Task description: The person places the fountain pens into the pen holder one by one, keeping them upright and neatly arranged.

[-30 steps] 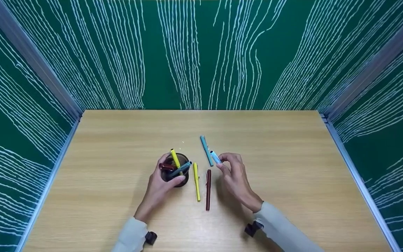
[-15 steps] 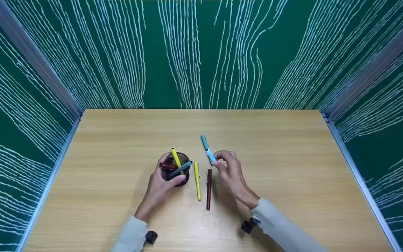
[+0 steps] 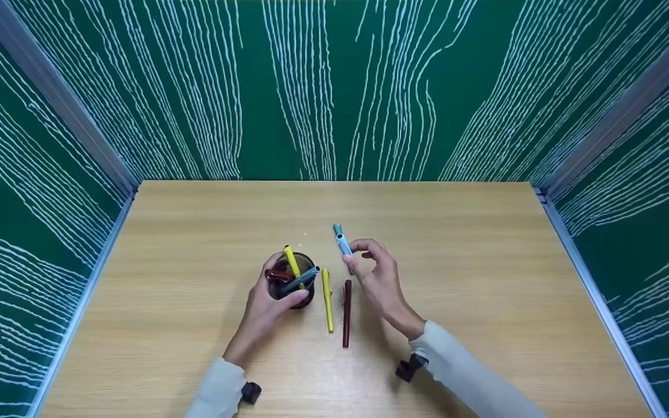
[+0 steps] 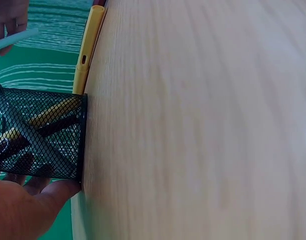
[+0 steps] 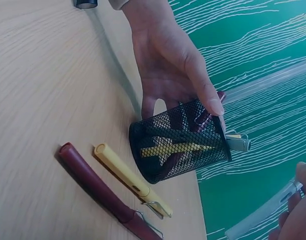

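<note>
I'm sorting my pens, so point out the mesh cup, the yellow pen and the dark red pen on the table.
mesh cup [image 5: 185, 140], right wrist view, side wall.
yellow pen [image 3: 326, 299], head view, mid barrel.
dark red pen [image 3: 346, 313], head view, mid barrel.

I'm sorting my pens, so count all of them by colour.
Yellow: 2, yellow pen in the cup, second yellow pen on the table.
Dark red: 2, dark red pen in the cup, second dark red pen on the table.
Blue: 3, grey-blue pen in the cup, teal pen on the table, light blue pen in the right hand.
Total: 7.
</note>
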The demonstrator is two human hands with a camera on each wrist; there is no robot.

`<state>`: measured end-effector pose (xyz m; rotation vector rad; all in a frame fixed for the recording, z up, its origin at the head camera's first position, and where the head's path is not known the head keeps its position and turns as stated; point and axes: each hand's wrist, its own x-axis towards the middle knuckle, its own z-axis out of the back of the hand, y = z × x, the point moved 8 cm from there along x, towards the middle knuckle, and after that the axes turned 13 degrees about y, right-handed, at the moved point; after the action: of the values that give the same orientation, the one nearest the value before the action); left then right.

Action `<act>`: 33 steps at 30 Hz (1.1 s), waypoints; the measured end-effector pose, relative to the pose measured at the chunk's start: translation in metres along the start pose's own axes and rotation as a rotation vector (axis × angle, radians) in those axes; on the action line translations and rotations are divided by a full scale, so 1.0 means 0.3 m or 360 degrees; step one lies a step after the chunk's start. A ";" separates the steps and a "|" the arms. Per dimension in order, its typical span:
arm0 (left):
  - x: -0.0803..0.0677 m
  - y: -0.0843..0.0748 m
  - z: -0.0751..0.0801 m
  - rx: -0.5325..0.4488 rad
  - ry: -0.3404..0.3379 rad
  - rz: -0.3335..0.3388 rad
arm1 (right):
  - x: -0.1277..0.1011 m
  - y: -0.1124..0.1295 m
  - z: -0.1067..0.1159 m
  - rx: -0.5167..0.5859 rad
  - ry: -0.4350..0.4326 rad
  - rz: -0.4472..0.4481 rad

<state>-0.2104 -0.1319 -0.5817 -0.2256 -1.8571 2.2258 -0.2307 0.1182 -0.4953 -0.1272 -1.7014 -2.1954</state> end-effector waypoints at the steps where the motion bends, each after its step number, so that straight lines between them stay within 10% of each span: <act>1: 0.000 -0.001 0.000 -0.0006 0.0001 -0.0004 | 0.004 0.002 -0.001 0.0004 -0.0003 0.0001; 33: 0.008 0.006 -0.001 0.0017 -0.0019 -0.0005 | 0.069 0.058 -0.068 0.0192 0.0020 -0.0031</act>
<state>-0.2127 -0.1313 -0.5836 -0.2072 -1.8502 2.2391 -0.2410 0.0905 -0.4788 -0.0660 -1.8300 -2.0958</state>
